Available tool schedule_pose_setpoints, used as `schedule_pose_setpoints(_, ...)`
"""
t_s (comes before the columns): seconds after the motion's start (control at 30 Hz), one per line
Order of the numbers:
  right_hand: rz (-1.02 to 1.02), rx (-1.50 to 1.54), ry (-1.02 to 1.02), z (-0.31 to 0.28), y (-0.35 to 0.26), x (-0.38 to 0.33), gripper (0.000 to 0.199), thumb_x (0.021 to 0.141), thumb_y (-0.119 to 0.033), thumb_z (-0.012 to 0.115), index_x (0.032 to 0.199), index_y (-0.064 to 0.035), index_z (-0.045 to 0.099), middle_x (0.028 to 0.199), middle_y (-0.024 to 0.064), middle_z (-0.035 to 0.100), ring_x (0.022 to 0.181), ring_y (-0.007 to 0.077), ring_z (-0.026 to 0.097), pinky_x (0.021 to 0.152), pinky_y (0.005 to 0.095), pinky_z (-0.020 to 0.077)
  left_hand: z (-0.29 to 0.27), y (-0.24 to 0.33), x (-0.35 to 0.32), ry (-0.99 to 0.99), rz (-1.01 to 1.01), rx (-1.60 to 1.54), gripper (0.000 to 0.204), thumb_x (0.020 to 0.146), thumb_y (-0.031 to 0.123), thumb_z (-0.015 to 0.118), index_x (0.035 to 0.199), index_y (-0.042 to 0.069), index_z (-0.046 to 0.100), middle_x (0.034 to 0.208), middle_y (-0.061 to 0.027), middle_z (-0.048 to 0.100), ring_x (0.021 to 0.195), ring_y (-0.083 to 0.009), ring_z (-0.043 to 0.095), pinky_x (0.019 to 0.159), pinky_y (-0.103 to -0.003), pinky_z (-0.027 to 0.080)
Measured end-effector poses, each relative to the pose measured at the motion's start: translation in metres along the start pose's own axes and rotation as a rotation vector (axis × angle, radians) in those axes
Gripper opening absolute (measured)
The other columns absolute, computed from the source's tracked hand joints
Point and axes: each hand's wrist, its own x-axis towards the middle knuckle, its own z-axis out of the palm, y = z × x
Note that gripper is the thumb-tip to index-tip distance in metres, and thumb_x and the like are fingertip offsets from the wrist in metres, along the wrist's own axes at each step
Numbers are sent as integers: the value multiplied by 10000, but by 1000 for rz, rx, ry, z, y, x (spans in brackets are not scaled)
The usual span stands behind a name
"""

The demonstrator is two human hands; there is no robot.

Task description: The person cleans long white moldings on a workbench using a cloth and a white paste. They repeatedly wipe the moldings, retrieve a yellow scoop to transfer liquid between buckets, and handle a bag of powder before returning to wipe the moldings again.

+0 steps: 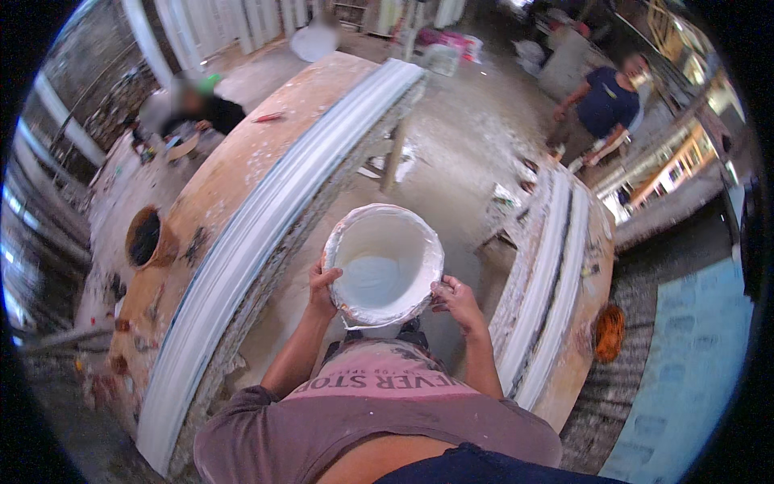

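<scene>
A round white bucket [385,218] is held up in front of my body, its rim crusted with white plaster-like material. Inside, a pale, smooth patch shows at the bottom; whether it is liquid I cannot tell. My left hand [323,289] grips the rim on the left side, thumb over the edge. On the right, my right hand [453,300] pinches the rim with its fingers curled around the lower right edge. To the left of the bucket, a long white moulding [266,234] lies along a wooden table [189,198].
A second table at the right carries more white mouldings [548,282]. On the left table sit a dark-filled bucket [145,236] and a red tool [269,118]. An orange object [609,333] lies beyond the right table. One person [606,101] stands far right; another [201,113] is low at far left.
</scene>
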Motion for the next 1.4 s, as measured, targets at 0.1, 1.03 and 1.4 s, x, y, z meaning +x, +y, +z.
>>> schedule_pose_setpoints(0.1,16,83,72,-2,7,-19,456,849,-263,648,1204,-8,517,861,48,637,717,132,618,615,279,510,2,-9,5,-18,-43,-32,496,611,84,560,1098,-10,553,956,-122,635,805,-239,637,742,-367,545)
schedule_pose_setpoints(1.03,-732,-437,268,19,-179,-16,329,711,-108,783,907,-21,533,661,-32,501,551,40,403,501,197,349,30,-60,58,-392,-357,154,491,908,374,525,1269,49,458,1238,-66,514,1061,-202,549,891,-419,480)
schedule_pose_setpoints(1.4,-859,-704,113,23,-183,-22,425,665,-159,820,937,-15,527,662,17,514,564,92,471,511,243,410,20,-87,66,-347,-439,-169,462,865,165,500,1307,41,447,1275,-78,509,1137,-228,521,969,-423,423)
